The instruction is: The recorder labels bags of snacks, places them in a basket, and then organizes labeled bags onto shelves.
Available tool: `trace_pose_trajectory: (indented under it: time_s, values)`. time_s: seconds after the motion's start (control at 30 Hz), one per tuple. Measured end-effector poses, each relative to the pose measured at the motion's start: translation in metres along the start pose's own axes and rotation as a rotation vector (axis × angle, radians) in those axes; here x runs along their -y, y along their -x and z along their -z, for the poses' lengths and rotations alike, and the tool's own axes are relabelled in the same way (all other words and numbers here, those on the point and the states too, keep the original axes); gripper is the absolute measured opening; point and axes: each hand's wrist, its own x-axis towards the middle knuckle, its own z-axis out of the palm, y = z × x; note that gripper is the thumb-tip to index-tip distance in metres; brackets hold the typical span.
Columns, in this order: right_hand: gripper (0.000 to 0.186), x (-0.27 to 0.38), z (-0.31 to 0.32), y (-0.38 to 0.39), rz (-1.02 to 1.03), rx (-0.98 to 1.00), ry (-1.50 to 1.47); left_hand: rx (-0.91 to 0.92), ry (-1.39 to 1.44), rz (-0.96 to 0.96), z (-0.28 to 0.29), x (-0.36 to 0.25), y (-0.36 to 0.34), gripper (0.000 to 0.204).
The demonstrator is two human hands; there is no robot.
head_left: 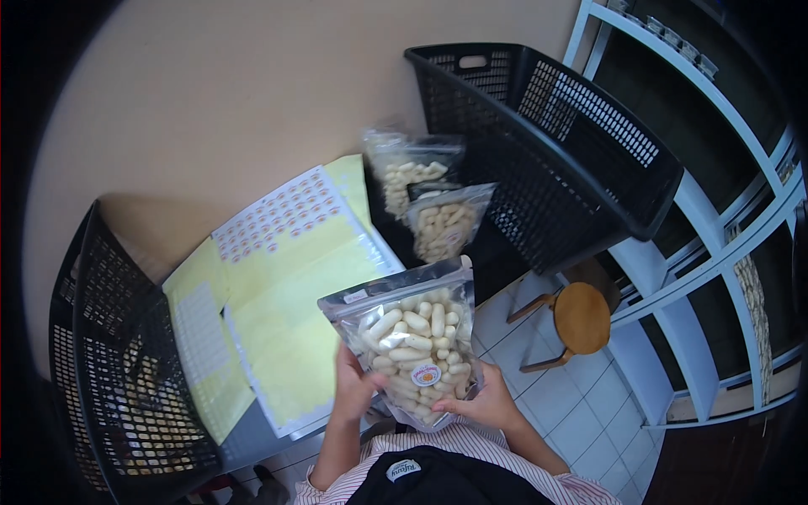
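A clear resealable pouch (pixel 412 328) of pale, oblong pieces, with a small round sticker on its front, is held between both hands at chest level. My left hand (pixel 358 383) is closed on its lower left side, partly hidden behind it. My right hand (pixel 478 400) grips the lower right corner, thumb on the front. Beyond it, sticker sheets on yellow backing (pixel 278 278) lie on the work surface, some labels peeled away. Two or more similar filled pouches (pixel 446 219) stand at the back, beside a black crate.
A black perforated crate (pixel 539 143) sits at the back right, another (pixel 118 353) at the left, holding items. A round wooden stool (pixel 582 317) stands on the tiled floor (pixel 589 396). White shelving (pixel 665 328) runs along the right, with small containers on top. A wall lies behind.
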Motion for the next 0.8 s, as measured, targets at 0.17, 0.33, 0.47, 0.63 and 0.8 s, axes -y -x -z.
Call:
trace_pose_trajectory:
  time_s: [0.17,0.33,0.47,0.63,0.8]
  values:
    - [0.048,0.002,0.088,-0.009,0.186,0.170,0.239,0.133,-0.051,0.213,-0.039,0.058,0.008,0.068]
    - [0.035,-0.042,0.135,-0.076,0.202,-0.080,-0.047,-0.094,0.008,0.075,-0.041,0.075,0.021,0.066]
    - [0.034,-0.071,0.135,-0.144,0.272,-0.358,0.216,-0.278,0.034,0.028,-0.036,0.073,0.037,0.071]
    - [0.031,-0.086,0.127,-0.197,0.370,-0.414,0.230,-0.346,0.072,-0.019,-0.022,0.070,0.049,0.081]
    - [0.016,-0.094,0.122,-0.209,0.410,-0.371,0.079,-0.182,-0.013,0.001,-0.004,0.063,0.046,0.087]
